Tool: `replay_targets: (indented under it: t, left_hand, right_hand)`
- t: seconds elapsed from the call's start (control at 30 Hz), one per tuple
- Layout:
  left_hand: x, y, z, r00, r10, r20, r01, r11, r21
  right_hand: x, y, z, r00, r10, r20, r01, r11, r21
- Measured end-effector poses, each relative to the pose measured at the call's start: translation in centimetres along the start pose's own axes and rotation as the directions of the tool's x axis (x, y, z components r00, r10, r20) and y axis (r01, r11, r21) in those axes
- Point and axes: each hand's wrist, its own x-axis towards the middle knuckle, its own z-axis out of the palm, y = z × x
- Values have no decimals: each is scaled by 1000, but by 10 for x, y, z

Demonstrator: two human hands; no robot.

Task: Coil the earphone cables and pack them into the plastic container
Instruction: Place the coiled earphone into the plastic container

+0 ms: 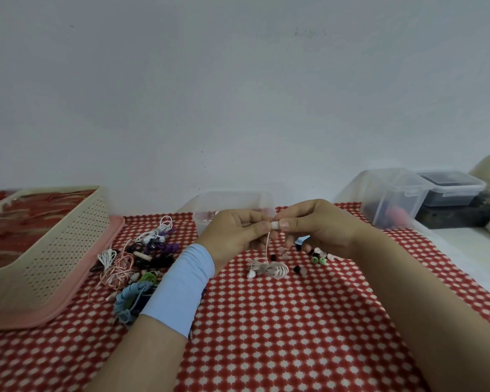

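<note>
My left hand point(234, 234) and my right hand point(320, 227) meet above the red patterned cloth, both pinching a small white earbud point(275, 225). Its pale pink cable point(267, 247) hangs down to a coiled bundle point(269, 269) lying on the cloth. Behind my hands stands a clear plastic container point(232, 200), partly hidden by them. A heap of tangled earphones point(136, 258) in white, pink, black, purple, green and blue lies to the left.
Loose ear tips point(318, 257) in black, green and pink are scattered right of the bundle. A beige perforated basket point(48, 250) on a pink tray sits at far left. Clear lidded boxes point(393, 196) stand at back right.
</note>
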Motion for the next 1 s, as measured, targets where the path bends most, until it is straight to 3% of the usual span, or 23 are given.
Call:
replay_targets:
  t: [0.27,0.63,0.73,0.8,0.87,1.0]
  left_hand:
    - [0,1,1,999,-42,-16,43,998,46]
    - [-2,9,3,998,-53,-43,60,984,167]
    - [-3,14,1,996,-75,-45,85,955,284]
    - [-4,19,-2,996,-76,-49,90,824,559]
    - [-7,24,-2,992,-126,-28,99,607,788]
    - [-11,22,8,949,-314,-2,117,351,929]
  right_hand:
    - [-3,-6,-2,999,6,-53,-12,993,-118]
    - [-1,-10,4,982,-118,-146,61,937,-345]
    - [0,-10,3,986,-105,-129,49,925,-376]
    - [3,-7,2,989,-77,-129,11,894,-449]
    - [7,-2,2,991,-38,-125,-38,835,-549]
    - [13,8,6,991,13,-130,-95,755,-649]
